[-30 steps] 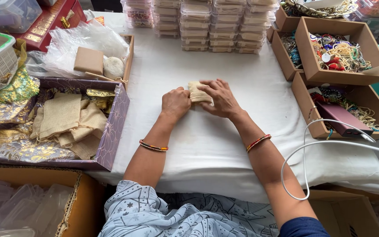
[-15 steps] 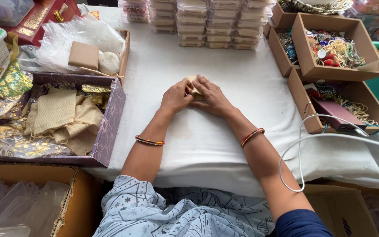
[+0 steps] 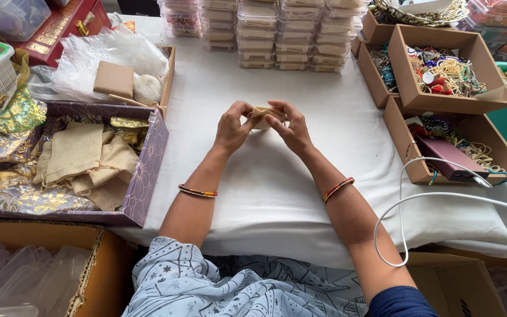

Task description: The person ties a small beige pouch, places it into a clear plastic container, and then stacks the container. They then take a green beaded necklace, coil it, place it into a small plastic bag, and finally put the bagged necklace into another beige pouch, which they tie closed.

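Head view, looking down: my left hand (image 3: 233, 126) and right hand (image 3: 289, 128) meet above the white cloth-covered table (image 3: 265, 194), both pinching one small beige cloth pouch (image 3: 263, 115) between thumbs and fingertips. The pouch sits raised off the cloth, at the centre of the table, with most of its body hidden by my fingers. Each hand is clenched on an opposite edge of the pouch; I cannot tell whether its mouth is open.

To do this well, I judge that I should keep the grip light and even on both edges, so the soft fabric does not bunch or twist, and hold the pouch over the bare cloth, where anything slipping out lands in plain sight.

On my left, a purple patterned box (image 3: 148, 170) holds more beige cloth pouches (image 3: 83, 164) and shiny gold fabric bags (image 3: 7, 123). Beyond my hands stand stacks of clear plastic containers (image 3: 277, 32). On my right, brown cardboard trays of coloured beaded jewellery (image 3: 447, 70) sit near the table edge, and a white cable (image 3: 418, 199) loops across the cloth near my right forearm. I judge that the cable could snag my right arm if it draws back.
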